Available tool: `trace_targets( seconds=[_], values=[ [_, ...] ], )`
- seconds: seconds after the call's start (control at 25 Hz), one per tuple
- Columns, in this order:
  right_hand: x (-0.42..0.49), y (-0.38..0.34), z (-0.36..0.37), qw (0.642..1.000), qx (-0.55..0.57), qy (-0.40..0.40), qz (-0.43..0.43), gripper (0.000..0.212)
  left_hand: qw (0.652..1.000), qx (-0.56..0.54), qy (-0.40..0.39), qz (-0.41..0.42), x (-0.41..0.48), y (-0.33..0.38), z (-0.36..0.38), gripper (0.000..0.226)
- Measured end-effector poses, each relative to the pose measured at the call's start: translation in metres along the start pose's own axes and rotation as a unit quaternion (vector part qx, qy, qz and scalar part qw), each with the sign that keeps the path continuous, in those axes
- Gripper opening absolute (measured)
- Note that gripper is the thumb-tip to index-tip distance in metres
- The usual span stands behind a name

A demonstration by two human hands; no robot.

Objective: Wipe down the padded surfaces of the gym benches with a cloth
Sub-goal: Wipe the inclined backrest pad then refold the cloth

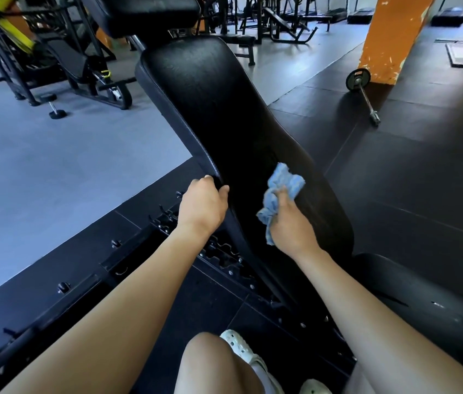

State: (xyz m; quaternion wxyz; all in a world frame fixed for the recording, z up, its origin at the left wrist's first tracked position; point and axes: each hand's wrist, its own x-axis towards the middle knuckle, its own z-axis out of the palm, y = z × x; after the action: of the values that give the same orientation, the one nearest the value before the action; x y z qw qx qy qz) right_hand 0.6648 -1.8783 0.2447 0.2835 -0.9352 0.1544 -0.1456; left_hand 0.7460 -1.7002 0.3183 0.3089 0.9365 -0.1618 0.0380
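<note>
My right hand (288, 223) is bunching the blue cloth (280, 191) on the black backrest pad (224, 115); my left hand (203, 204), fingers curled, is gripping its edge. No lettering legible.

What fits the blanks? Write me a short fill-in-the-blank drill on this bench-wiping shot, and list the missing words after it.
1. The right hand presses a crumpled cloth of the colour ____ against the black back pad.
2. The left hand grips the pad's ____ edge.
3. The pillar beyond the bench is painted ____.
4. A barbell lies on the ____.

Missing words: blue; left; orange; floor
</note>
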Motion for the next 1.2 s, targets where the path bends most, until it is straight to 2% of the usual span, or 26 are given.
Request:
trace_targets(
  seconds=[0.12,0.16,0.28,0.4,0.48,0.6,0.68,0.76,0.84,1.0,1.08,1.2],
  values=[
    [0.018,0.006,-0.006,0.991,0.002,-0.005,0.131,0.053,1.000,0.014,0.011,-0.002,-0.002,0.002,0.002,0.036],
    [0.023,-0.006,-0.007,0.990,0.007,-0.012,0.137,0.051,1.000,0.022,0.016,-0.003,-0.004,0.003,0.003,0.036],
    [0.019,-0.051,-0.006,0.998,0.034,-0.023,0.042,0.063,0.999,0.014,0.030,-0.010,-0.004,0.002,0.005,0.034],
    [-0.012,-0.050,0.000,0.999,0.036,-0.016,-0.024,0.066,0.998,-0.034,0.039,-0.020,-0.005,-0.001,0.007,0.036],
    [-0.029,-0.030,-0.002,1.000,0.030,-0.007,0.001,0.069,0.997,-0.063,0.040,-0.030,-0.006,-0.003,0.005,0.040],
    [-0.030,-0.025,-0.007,0.998,0.031,-0.016,0.057,0.070,0.992,-0.118,0.020,-0.049,-0.005,-0.002,-0.003,0.032],
    [-0.016,-0.051,-0.007,0.999,0.028,-0.018,0.042,0.070,0.992,-0.118,-0.001,-0.046,-0.003,-0.001,-0.009,0.026],
    [0.001,-0.082,-0.007,1.000,0.023,-0.014,-0.009,0.072,0.992,-0.123,-0.029,-0.028,-0.006,-0.001,-0.016,0.025],
    [0.010,-0.097,-0.005,0.999,0.018,0.011,-0.050,0.069,0.983,-0.174,-0.059,-0.028,-0.011,-0.008,-0.022,0.029],
    [-0.021,-0.071,0.016,0.996,0.024,0.085,-0.015,0.081,0.969,-0.225,-0.075,-0.064,-0.022,-0.025,-0.012,0.031],
    [-0.033,-0.063,0.032,0.992,-0.015,0.123,-0.032,0.069,0.968,-0.227,-0.079,-0.074,-0.023,-0.029,-0.005,0.033],
    [-0.009,-0.083,0.038,0.987,-0.091,0.120,-0.051,0.058,0.964,-0.248,-0.068,-0.073,-0.022,-0.025,-0.002,0.032]
  ],
)
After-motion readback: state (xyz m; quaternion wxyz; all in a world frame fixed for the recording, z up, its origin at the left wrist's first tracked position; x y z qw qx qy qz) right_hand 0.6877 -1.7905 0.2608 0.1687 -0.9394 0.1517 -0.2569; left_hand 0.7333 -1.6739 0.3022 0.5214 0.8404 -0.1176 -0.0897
